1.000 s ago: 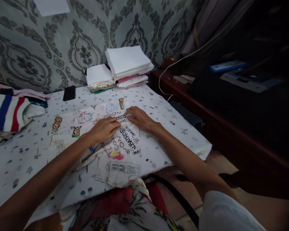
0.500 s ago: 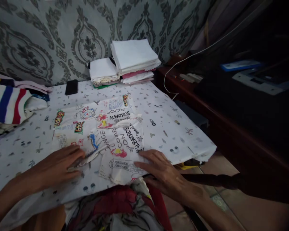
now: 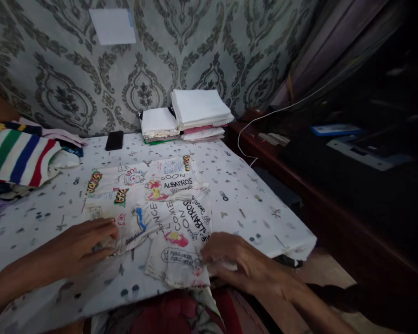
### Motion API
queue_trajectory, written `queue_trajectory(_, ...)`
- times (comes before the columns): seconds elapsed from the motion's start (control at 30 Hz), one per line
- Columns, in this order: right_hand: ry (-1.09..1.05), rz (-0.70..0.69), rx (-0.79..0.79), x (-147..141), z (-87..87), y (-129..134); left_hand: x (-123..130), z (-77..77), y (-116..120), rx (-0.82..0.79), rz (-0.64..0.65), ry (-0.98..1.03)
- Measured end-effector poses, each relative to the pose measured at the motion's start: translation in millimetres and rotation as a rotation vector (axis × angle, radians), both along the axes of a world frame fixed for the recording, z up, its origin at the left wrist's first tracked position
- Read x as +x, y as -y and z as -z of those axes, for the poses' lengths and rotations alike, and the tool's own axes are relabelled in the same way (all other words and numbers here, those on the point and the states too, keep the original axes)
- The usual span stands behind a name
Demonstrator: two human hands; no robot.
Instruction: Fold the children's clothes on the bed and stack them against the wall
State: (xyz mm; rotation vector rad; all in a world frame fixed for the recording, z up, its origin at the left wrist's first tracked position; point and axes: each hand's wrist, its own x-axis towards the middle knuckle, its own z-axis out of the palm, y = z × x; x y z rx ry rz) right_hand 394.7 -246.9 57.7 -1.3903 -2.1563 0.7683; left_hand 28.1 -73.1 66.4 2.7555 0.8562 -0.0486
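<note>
"What fills most of the view?"

"The patterned wall (image 3: 64, 93), then the table (image 3: 244, 208) under its white printed cover"

"And on the table?"

"The drawn-on cloth (image 3: 132, 183), spread out rumpled at the near side. Smaller than that are the folded white fabrics (image 3: 202, 109) by the wall and the striped garment (image 3: 21, 160) at the left"

"Where is the cloth relative to the fingers?"

"It lies between the two hands. The left hand (image 3: 87, 241) has its fingers bent at the near left edge, pale fabric showing by the thumb; I cannot tell whether they grasp it. The right hand (image 3: 245, 262) is curled at the near right edge, with a pale bit of it pinched between fingers and thumb"

"Smallest thing?"

"The black phone (image 3: 114, 140), flat near the wall, well apart from both hands"
</note>
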Motion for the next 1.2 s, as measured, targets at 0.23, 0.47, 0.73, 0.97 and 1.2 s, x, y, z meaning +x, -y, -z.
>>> queue_trajectory(0.23, 0.539, 0.209, 0.175, 2.4, 13.8, -98.6, 117.8, 0.7, -34.4, 0.096, 0.038, 0.051)
queue_trajectory(0.47, 0.411, 0.174, 0.260, 18.1, 25.7, -105.8, 130.0, 20.4, -45.3, 0.172, 0.073, 0.006)
queue_trajectory(0.73, 0.327, 0.119, 0.250, 31.0, 30.4, -101.7, 124.7, 28.4, -49.6, 0.191, 0.105, 0.082)
queue_trajectory(0.97, 0.286, 0.141, 0.263, 28.3, 17.2, -101.7, 109.2, 18.3, -45.7, 0.198, 0.129, 0.035)
queue_trajectory(1.2, 0.219, 0.055, 0.109, 34.8, 15.4, -23.5, 18.6, 4.5, -4.1, -0.137, 0.088, -0.053)
